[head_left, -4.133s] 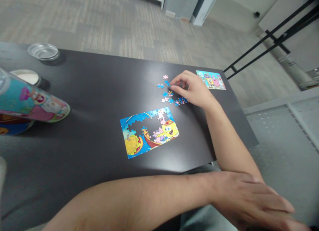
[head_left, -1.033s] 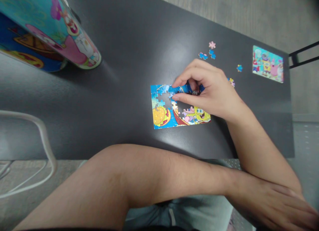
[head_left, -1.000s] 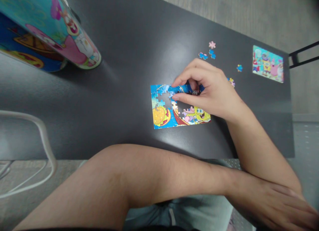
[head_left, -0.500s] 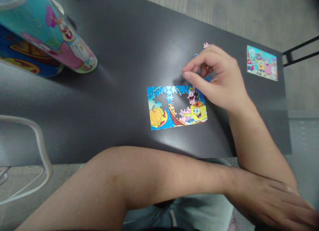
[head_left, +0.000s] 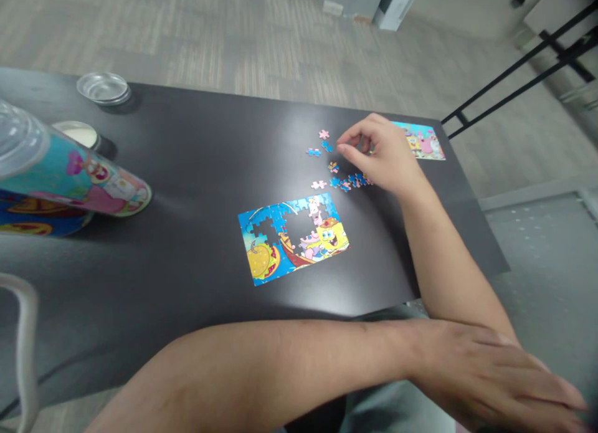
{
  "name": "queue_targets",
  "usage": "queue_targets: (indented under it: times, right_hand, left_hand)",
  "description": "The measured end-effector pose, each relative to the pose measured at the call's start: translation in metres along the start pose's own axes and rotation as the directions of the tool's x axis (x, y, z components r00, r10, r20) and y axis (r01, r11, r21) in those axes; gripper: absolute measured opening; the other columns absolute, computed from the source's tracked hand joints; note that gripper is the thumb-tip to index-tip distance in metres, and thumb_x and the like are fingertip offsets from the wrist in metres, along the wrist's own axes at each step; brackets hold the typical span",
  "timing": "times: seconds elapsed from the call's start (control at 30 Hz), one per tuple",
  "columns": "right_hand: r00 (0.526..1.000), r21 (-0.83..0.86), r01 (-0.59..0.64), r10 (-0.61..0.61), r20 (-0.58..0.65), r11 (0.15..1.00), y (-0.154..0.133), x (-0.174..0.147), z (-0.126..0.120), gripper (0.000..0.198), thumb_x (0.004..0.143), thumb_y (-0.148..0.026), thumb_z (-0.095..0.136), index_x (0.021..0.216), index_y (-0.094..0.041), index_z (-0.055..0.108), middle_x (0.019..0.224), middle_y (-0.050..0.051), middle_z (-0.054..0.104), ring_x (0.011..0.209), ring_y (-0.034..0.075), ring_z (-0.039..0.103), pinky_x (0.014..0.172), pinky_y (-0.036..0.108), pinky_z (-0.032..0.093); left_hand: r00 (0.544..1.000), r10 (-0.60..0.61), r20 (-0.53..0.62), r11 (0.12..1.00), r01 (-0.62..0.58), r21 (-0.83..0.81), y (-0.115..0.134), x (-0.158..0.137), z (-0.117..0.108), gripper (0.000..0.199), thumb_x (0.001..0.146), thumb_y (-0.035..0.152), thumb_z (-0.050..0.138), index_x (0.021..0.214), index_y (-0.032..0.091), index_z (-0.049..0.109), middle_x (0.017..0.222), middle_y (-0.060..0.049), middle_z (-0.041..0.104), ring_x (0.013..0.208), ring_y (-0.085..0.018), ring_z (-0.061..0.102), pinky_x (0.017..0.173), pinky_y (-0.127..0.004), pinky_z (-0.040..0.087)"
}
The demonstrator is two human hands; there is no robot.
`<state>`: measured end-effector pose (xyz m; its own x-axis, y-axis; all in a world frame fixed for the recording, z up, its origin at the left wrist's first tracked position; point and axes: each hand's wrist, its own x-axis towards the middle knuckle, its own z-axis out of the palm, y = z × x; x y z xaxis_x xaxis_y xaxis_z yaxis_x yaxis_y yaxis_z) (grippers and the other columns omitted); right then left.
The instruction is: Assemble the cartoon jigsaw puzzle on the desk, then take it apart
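My right hand point(head_left: 378, 147) hovers above the right part of the table, thumb and forefinger tips close together, with no piece visible between them. Just left of it lie loose jigsaw pieces: a pink piece point(head_left: 324, 134), a blue piece point(head_left: 313, 152) and a cluster of blue pieces point(head_left: 354, 180), partly under the hand. Nearer to me is a partly assembled jigsaw puzzle point(head_left: 264, 218) with a cartoon boat and burger; gaps show dark table at its middle and upper left. My left hand point(head_left: 495, 374) lies flat across my right arm near the elbow, fingers extended.
A cartoon picture card point(head_left: 427, 143) lies beyond my right hand. On the left stand two printed cylinder tins point(head_left: 109, 184), with round lids point(head_left: 103, 88) behind them. A white cable point(head_left: 25, 346) loops at the lower left. Black metal bars point(head_left: 509, 65) rise past the table's right end.
My view has tilted up, showing more floor and the tin lids. My right hand has shifted so that more loose pieces show beside it. The left hand stays on the right arm.
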<state>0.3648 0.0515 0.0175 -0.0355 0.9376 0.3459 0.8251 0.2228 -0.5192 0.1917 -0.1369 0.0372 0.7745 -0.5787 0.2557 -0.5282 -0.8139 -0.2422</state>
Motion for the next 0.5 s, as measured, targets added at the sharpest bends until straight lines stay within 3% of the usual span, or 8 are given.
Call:
queue_targets:
  times: [0.13,0.27,0.5]
  right_hand:
    - [0.997,-0.008,0.017,-0.016,0.070,1.000,-0.006,-0.001,0.019,0.021,0.108,-0.040,0.094,0.128,-0.034,0.093,0.116,0.009,0.076,0.095,0.031,0.070,0.105,0.061,0.067]
    - [0.993,0.002,0.017,-0.017,0.118,1.000,-0.013,0.002,0.034,0.024,0.111,-0.035,0.094,0.135,-0.037,0.093,0.122,0.010,0.074,0.110,0.036,0.075,0.111,0.065,0.066]
    - [0.973,0.098,0.046,-0.067,0.220,0.994,-0.014,0.003,0.014,0.020,0.105,-0.040,0.102,0.123,-0.034,0.095,0.118,0.007,0.077,0.100,0.030,0.069,0.100,0.053,0.062]
  left_hand:
    - [0.998,-0.062,-0.023,0.997,0.062,0.036,0.011,0.005,0.009,0.109,0.107,0.012,0.017,0.203,0.062,0.033,0.210,0.024,0.041,0.182,0.015,0.044,0.133,-0.010,0.036]
    - [0.996,-0.058,-0.062,0.998,0.059,0.005,0.003,-0.001,0.004,0.109,0.108,0.011,0.013,0.200,0.061,0.042,0.207,0.024,0.048,0.180,0.014,0.049,0.132,-0.009,0.039]
    - [0.998,-0.036,-0.056,0.999,0.035,-0.031,0.001,-0.001,0.004,0.109,0.106,0.010,0.017,0.200,0.058,0.044,0.208,0.020,0.049,0.178,0.013,0.052,0.133,-0.010,0.040]
